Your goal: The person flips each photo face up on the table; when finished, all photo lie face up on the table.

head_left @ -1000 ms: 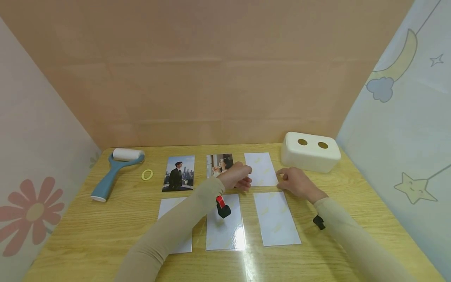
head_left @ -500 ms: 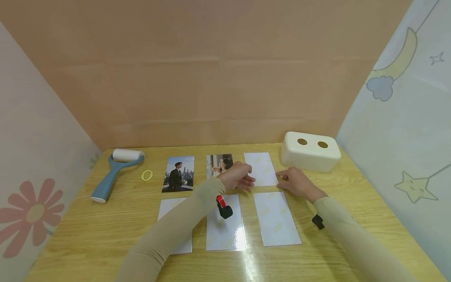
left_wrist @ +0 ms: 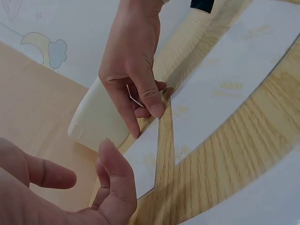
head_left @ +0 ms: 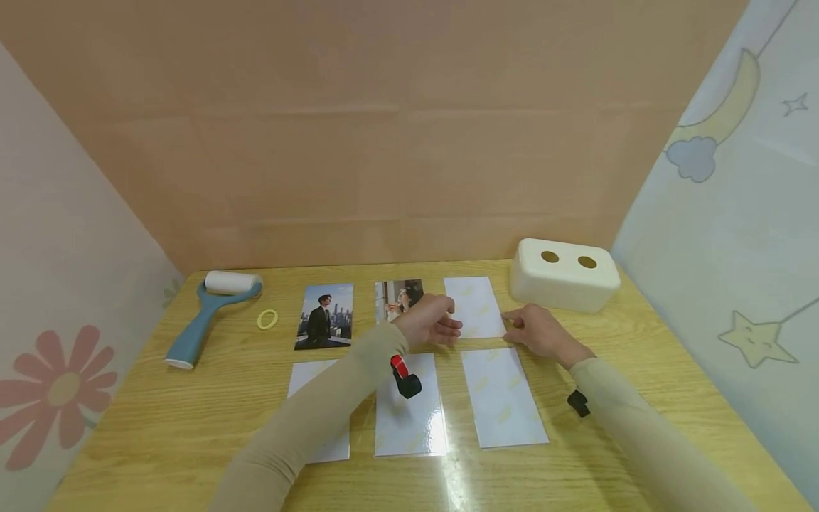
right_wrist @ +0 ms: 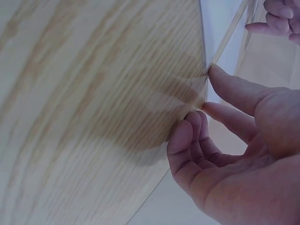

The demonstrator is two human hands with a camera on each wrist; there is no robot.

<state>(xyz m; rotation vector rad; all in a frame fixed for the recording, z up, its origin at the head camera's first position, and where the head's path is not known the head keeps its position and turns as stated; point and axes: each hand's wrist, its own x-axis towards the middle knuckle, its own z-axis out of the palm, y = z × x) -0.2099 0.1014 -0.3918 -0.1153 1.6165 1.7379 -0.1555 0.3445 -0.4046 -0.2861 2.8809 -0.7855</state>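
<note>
A white sheet with faint yellow print (head_left: 474,308) lies at the far right of two rows. Along its right edge, my right hand (head_left: 539,331) rests a thumb and forefinger, set apart from each other; the right wrist view shows the thumb tip (right_wrist: 214,70) right at the edge. The other fingers of that hand curl loosely. My left hand (head_left: 427,320) hovers at the sheet's left side, holding nothing, with thumb and fingers spread apart in the left wrist view. Under that hand's wrist is a photo of a person by a window (head_left: 398,295), partly hidden.
Three more white sheets lie in the front row: right (head_left: 505,398), middle (head_left: 409,423), and left (head_left: 333,444) under my left sleeve. At left are a photo of a suited person (head_left: 325,316), a yellow ring (head_left: 267,319) and a blue-handled roller (head_left: 203,320). A white two-holed box (head_left: 563,277) stands back right.
Both hands stay almost in place. The left hand's fingers have shifted slightly to the right over the sheet; the sheets and other objects lie as before.
</note>
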